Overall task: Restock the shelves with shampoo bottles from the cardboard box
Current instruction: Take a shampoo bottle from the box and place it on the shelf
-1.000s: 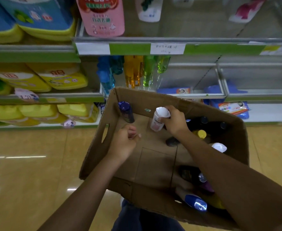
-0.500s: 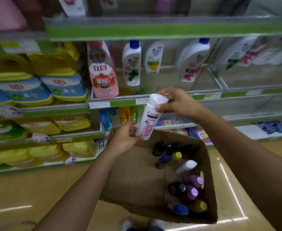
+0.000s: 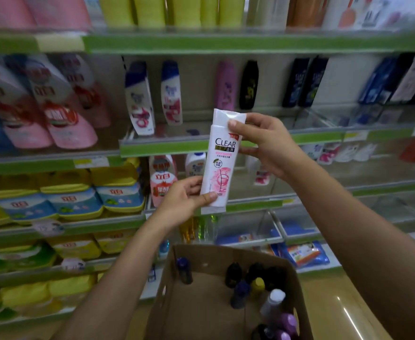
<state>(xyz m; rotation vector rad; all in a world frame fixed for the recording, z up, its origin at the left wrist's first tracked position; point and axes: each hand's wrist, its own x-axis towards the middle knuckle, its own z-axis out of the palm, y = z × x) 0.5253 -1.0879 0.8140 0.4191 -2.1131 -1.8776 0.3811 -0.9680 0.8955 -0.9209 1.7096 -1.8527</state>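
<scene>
A white and pink shampoo bottle (image 3: 220,163) labelled CLEAR is upright in the air in front of the shelves. My right hand (image 3: 263,141) grips its cap end at the top. My left hand (image 3: 185,201) holds its bottom, thumb across the front. Below stands the open cardboard box (image 3: 201,303) with several dark, purple, yellow-capped and white bottles (image 3: 258,288) standing along its right side. The shampoo shelf (image 3: 167,146) behind the bottle carries two white-and-blue bottles, a pink one and a black one.
Green-edged shelves fill the view. Pink refill pouches (image 3: 61,119) hang at left, yellow and blue packs (image 3: 78,202) lie on lower left shelves. Dark bottles (image 3: 304,82) stand at the right of the shampoo shelf. Shiny floor (image 3: 349,315) shows beside the box.
The bottle was lifted out of the box and raised to shelf height, turned upright. My left hand took hold of its bottom. The view tilted up toward higher shelves.
</scene>
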